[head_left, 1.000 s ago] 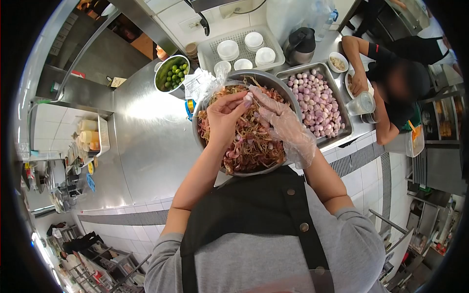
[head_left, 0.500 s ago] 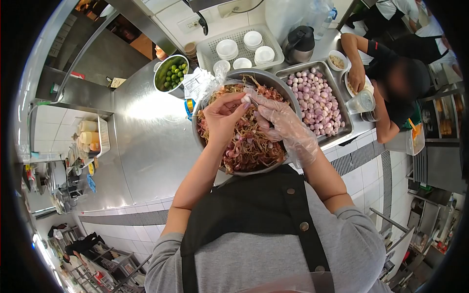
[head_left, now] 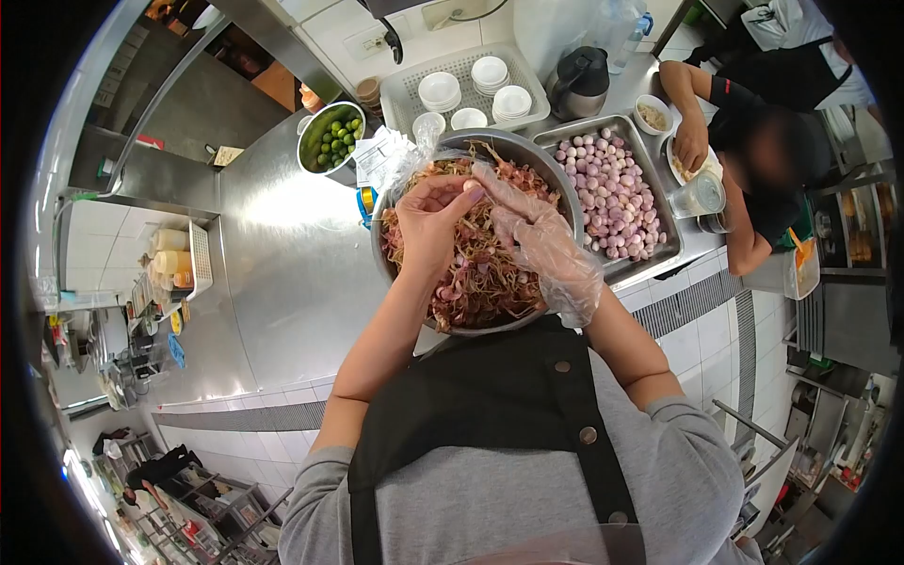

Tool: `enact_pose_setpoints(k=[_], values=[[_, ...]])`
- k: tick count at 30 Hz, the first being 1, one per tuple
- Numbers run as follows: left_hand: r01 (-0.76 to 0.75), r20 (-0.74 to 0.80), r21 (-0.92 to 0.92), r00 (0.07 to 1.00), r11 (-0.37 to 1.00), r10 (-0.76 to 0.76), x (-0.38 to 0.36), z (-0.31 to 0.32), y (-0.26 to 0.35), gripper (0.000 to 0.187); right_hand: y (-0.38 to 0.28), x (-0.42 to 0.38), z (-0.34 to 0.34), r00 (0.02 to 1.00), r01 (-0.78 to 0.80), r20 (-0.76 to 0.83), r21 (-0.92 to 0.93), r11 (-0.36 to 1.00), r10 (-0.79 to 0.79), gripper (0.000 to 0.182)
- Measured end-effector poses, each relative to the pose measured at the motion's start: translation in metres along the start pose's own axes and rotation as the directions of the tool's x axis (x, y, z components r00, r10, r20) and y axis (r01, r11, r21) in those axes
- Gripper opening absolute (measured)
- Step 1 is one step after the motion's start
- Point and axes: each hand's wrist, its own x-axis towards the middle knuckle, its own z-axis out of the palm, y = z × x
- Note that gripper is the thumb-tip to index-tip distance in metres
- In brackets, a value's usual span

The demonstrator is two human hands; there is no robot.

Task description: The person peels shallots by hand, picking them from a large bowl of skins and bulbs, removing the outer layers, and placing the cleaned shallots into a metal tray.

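Filling the middle of the frame is a round metal basin (head_left: 553,164), heaped with dry, stringy skins and stalks (head_left: 480,292); the oblong steel tray (head_left: 670,235) right of centre holds a broad layer of smooth, pale purple bulbs (head_left: 617,198). Above the heap, the right hand (head_left: 549,243), in a loose clear plastic glove, reaches in from the lower right, its fingers drawn close at the tips; whether they grip a small tool I cannot tell. The bare left hand (head_left: 428,226) comes up from the lower left, thumb and forefinger pinching a small pale bulb (head_left: 471,187) just above the centre of the frame, against or just beside the gloved fingertips. Fingertips cover much of the bulb, so neither its long axis nor which way its root end points can be made out. For good handling, I would pinch lightly but steadily, turn the bulb in small amounts, hold the left thumb clear of the gloved fingertips, and work low over the basin so scraps fall inside.
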Motion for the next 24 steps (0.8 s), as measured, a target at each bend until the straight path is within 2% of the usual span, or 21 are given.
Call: enact_pose_setpoints(k=[4,6,10,12,15,18,20,21,23,24], values=[[-0.046,0.023,0.084,0.999,0.995,0.045,0.002,-0.002,-0.001,0.019,0.013,0.007,-0.009,0.998,-0.055,0.037,0.036,0.998,0.054,0.045],[-0.064,0.035,0.121,0.998,0.991,0.06,0.002,-0.003,-0.003,0.018,0.014,0.008,-0.009,0.99,-0.14,0.022,0.093,0.986,0.139,0.046],[-0.093,0.015,0.157,0.996,0.983,0.092,0.001,-0.003,-0.006,0.018,0.014,0.008,-0.008,0.99,-0.143,-0.004,0.098,0.985,0.144,0.046],[-0.102,0.002,0.179,0.995,0.978,0.103,0.002,-0.002,-0.008,0.018,0.019,0.01,-0.009,0.994,-0.104,0.037,0.207,0.973,0.099,0.045],[-0.116,-0.006,0.196,0.993,0.974,0.12,0.001,-0.001,-0.009,0.018,0.021,0.01,-0.01,0.992,-0.124,0.035,0.252,0.96,0.119,0.044],[-0.097,-0.005,0.229,0.995,0.969,0.101,0.001,0.001,-0.006,0.021,0.019,0.009,-0.014,0.993,-0.119,0.012,0.221,0.968,0.119,0.044],[-0.091,0.015,0.089,0.996,0.992,0.09,0.005,0.002,-0.01,0.027,0.017,0.009,-0.016,0.992,-0.12,-0.001,0.222,0.968,0.124,0.043],[-0.089,0.017,0.09,0.996,0.992,0.088,0.006,0.0,-0.012,0.027,0.016,0.008,-0.017,0.991,-0.125,-0.013,0.225,0.966,0.131,0.043],[0.029,0.042,-0.078,0.999,0.997,-0.026,0.009,-0.002,-0.017,0.031,0.024,0.012,-0.016,0.992,-0.102,-0.047,0.212,0.972,0.115,0.043],[0.031,0.05,-0.079,0.998,0.996,-0.027,0.008,-0.001,-0.017,0.031,0.023,0.013,-0.015,0.992,-0.08,-0.081,0.196,0.977,0.097,0.042]])
